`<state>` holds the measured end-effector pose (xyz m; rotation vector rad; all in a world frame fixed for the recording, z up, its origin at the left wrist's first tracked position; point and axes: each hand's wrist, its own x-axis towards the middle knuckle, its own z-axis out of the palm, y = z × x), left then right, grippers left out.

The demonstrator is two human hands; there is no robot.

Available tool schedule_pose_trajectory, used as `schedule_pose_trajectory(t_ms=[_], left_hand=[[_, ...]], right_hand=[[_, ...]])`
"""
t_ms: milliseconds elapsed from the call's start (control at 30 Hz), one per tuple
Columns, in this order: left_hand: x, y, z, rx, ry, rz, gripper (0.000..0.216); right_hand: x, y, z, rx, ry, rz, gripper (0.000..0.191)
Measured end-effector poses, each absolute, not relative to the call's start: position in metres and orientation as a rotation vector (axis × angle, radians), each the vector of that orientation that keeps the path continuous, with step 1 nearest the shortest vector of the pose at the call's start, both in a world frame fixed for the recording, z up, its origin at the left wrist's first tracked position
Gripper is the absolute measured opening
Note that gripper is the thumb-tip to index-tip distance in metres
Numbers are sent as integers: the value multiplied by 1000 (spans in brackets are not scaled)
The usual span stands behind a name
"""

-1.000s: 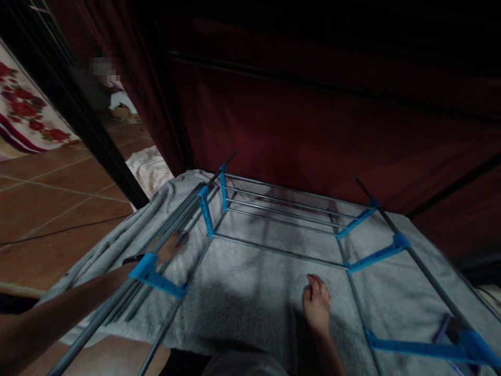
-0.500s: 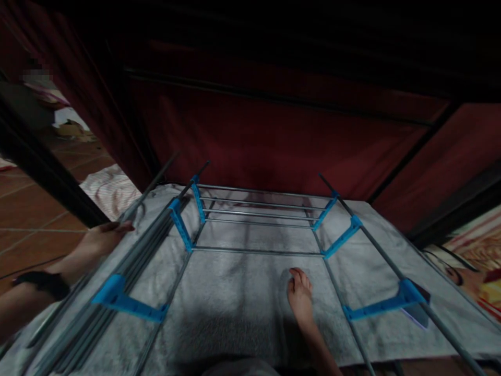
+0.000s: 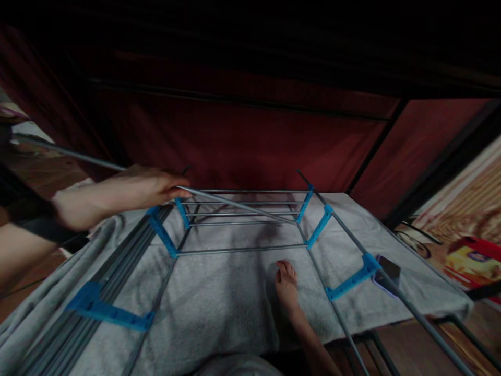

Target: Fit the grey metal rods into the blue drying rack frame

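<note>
My left hand point(image 3: 152, 184) is closed around a long thin grey metal rod point(image 3: 235, 205). The rod slants over the left side of a frame of grey tubes point(image 3: 242, 249) joined by blue plastic brackets point(image 3: 111, 312), its right end near the far crossbars. My right hand point(image 3: 287, 282) rests on the grey blanket point(image 3: 219, 297) inside the frame, holding nothing, fingers slightly bent. A bundle of loose grey rods point(image 3: 113, 277) lies along the frame's left side, close below my left arm.
A phone point(image 3: 387, 275) lies on the blanket beside the right-hand tube. Dark red panels point(image 3: 250, 141) rise behind the frame. A red and yellow package point(image 3: 473, 261) is on the right, past the blanket's edge. Tiled floor shows at the left.
My left hand has lifted the rod from the left edge and brought it rightward, swinging it across the frame. My right hand stays on the blanket. The view has turned slightly right.
</note>
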<state>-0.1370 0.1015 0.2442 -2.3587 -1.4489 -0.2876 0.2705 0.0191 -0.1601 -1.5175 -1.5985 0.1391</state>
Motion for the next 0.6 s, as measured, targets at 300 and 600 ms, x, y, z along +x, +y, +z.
schedule_pose_trajectory(t_ms=[300,600], left_hand=[[42,94,219,-2484,-1129,-214,25],[32,55,80,-2573,-1480,-344,29]], right_hand=[[271,18,-153,-1494,-1521,249,35],[283,24,-143,-1351,-968,734,30]])
